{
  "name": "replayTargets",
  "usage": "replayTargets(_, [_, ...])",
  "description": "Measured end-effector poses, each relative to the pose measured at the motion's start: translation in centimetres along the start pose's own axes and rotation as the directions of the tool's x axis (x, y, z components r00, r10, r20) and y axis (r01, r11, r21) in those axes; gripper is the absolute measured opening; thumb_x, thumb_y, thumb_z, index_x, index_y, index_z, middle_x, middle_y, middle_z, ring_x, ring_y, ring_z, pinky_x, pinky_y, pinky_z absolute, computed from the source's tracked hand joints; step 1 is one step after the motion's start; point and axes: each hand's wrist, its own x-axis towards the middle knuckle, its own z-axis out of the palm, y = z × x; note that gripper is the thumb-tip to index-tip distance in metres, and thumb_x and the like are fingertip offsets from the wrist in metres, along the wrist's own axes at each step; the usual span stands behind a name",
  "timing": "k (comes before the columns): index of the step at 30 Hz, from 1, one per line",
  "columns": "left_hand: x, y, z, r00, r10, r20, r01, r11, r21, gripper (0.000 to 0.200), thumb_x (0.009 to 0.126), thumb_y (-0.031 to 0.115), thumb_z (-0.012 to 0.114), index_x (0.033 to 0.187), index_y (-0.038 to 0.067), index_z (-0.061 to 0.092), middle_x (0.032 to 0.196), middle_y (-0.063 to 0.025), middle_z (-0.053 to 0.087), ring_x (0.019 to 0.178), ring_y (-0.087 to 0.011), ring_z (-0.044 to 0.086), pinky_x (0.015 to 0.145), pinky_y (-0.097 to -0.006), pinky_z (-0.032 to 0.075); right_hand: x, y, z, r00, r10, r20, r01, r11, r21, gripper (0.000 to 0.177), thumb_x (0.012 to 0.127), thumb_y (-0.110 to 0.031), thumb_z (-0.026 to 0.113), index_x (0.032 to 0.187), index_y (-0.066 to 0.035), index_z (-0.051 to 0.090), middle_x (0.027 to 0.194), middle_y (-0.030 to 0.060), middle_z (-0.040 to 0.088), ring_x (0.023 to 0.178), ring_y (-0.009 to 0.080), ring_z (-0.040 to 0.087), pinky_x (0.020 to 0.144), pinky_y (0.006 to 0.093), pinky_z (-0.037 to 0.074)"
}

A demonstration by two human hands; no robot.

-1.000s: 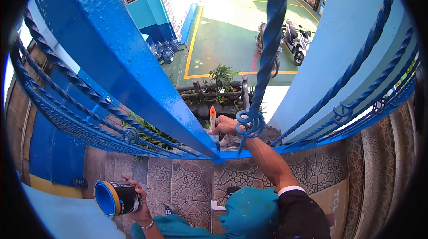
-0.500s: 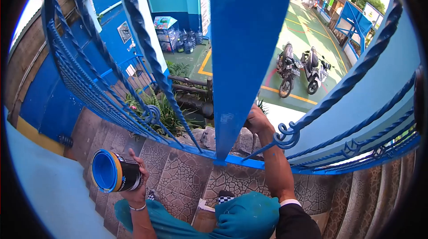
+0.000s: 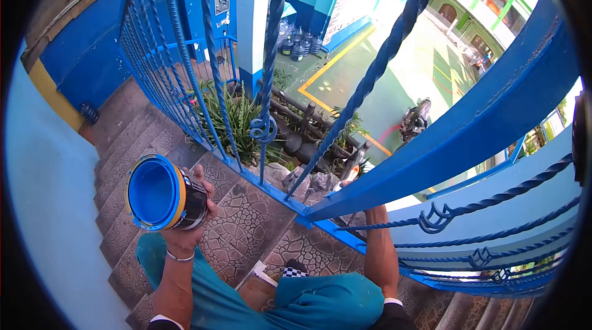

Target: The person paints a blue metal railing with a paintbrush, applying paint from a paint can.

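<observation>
My left hand (image 3: 196, 213) is wrapped round the side of an open paint can (image 3: 196, 197), black with a yellow band near the rim. Glossy blue paint (image 3: 151, 191) coats the inside, and the mouth tilts up towards me. My right forearm (image 3: 381, 247) reaches up behind a wide blue metal post (image 3: 450, 151). That post hides most of my right hand (image 3: 374, 211), fingers included. Just past its edge shows a slim grey, white and orange thing (image 3: 355, 163), perhaps a brush; I cannot make it out. Twisted blue bars (image 3: 370, 77) stand left of the post.
Textured stone-pattern steps (image 3: 240, 222) lie beneath me, descending on the left beside a light-blue wall (image 3: 49, 170). My bent knees in teal trousers (image 3: 333, 299) are close by. Beyond the railing are plants (image 3: 231, 117), rocks (image 3: 320, 182), water bottles (image 3: 299, 46) and a motorbike (image 3: 415, 122).
My view has turned, so the post now slants to the right. The paint can and left hand sit slightly higher in view. My right hand, partly visible before with curled fingers, is now behind the post.
</observation>
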Motion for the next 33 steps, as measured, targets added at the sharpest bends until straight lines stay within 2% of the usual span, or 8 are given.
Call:
replayTargets(8, [0.0,0.4,-0.2,0.999,-0.020,0.027,0.021,1.000,-0.021,0.063,0.092,0.044,0.071,0.148,0.021,0.055,0.161,-0.0098,0.042,0.139,-0.0351,0.045,0.106,-0.0569,0.046,-0.1,-1.1,-0.6,0.998,0.026,0.052,-0.019,0.992,-0.128,0.033,0.104,-0.028,0.060,0.111,0.003,0.068,0.100,0.0172,0.072,0.087,0.0290,0.071,0.076,0.0416,0.061])
replayTargets(15, [0.1,0.3,-0.4,0.999,-0.023,0.031,0.022,0.999,0.025,0.064,0.092,0.044,0.072,0.149,0.020,0.055,0.160,-0.0090,0.042,0.139,-0.0350,0.045,0.106,-0.0559,0.046,-0.7,-4.4,-1.5,0.942,-0.268,0.203,0.187,0.919,0.346,0.037,0.105,-0.031,0.058,0.113,0.004,0.068,0.100,0.0180,0.072,0.088,0.0312,0.071,0.078,0.0419,0.061])
replayTargets(21, [0.3,0.1,-0.8,0.998,-0.019,0.059,0.015,0.998,0.066,0.069,0.092,0.043,0.072,0.153,0.019,0.049,0.162,-0.0078,0.038,0.138,-0.0357,0.044,0.106,-0.0563,0.047,-0.2,-5.4,3.0,0.926,-0.262,-0.272,0.372,0.508,0.777,0.034,0.102,-0.033,0.067,0.110,0.000,0.063,0.090,0.0151,0.066,0.077,0.0290,0.063,0.068,0.0366,0.056])
replayTargets(23, [0.4,0.2,-1.1,0.999,-0.013,0.030,0.012,0.999,0.038,0.070,0.092,0.043,0.072,0.153,0.019,0.049,0.163,-0.0072,0.037,0.138,-0.0357,0.043,0.106,-0.0570,0.046,0.2,-3.5,2.2,0.931,-0.330,-0.157,0.328,0.567,0.756,0.033,0.101,-0.032,0.068,0.111,-0.001,0.063,0.095,0.0113,0.066,0.087,0.0249,0.064,0.077,0.0359,0.057])
replayTargets(24, [0.4,0.1,-1.1,1.000,-0.011,0.014,0.011,1.000,0.025,0.070,0.092,0.043,0.072,0.154,0.019,0.049,0.164,-0.0069,0.036,0.137,-0.0356,0.043,0.106,-0.0573,0.046,0.3,-2.0,1.7,0.929,-0.358,-0.098,0.308,0.596,0.742,0.033,0.100,-0.032,0.068,0.112,-0.001,0.063,0.097,0.0094,0.065,0.091,0.0228,0.064,0.082,0.0355,0.057])
replayTargets(25, [0.3,0.0,-1.1,1.000,-0.010,0.018,0.009,1.000,0.030,0.070,0.092,0.043,0.072,0.154,0.019,0.049,0.164,-0.0067,0.036,0.138,-0.0356,0.043,0.106,-0.0575,0.046,-0.1,-0.2,0.7,0.943,-0.297,-0.152,0.324,0.925,0.199,0.028,0.100,-0.030,0.070,0.102,-0.003,0.065,0.088,0.0073,0.065,0.082,0.0205,0.062,0.074,0.0335,0.054])
replayTargets(27, [0.3,-0.1,-1.0,1.000,-0.002,0.028,0.001,0.999,0.036,0.069,0.093,0.043,0.071,0.153,0.019,0.049,0.164,-0.0064,0.036,0.138,-0.0355,0.043,0.107,-0.0578,0.046,-1.2,2.0,-0.5,0.937,-0.241,-0.252,0.011,0.742,-0.670,0.027,0.099,-0.029,0.072,0.093,-0.004,0.067,0.080,0.0053,0.065,0.072,0.0179,0.061,0.065,0.0312,0.051])
replayTargets(33, [0.3,-0.2,-0.7,1.000,-0.009,0.023,0.009,1.000,0.005,0.068,0.093,0.042,0.071,0.153,0.019,0.050,0.164,-0.0061,0.036,0.139,-0.0354,0.043,0.107,-0.0578,0.046,-0.3,1.5,0.1,0.995,0.039,-0.097,-0.079,0.892,-0.446,0.027,0.098,-0.029,0.074,0.099,-0.003,0.069,0.082,0.0055,0.067,0.071,0.0162,0.062,0.063,0.0296,0.050])
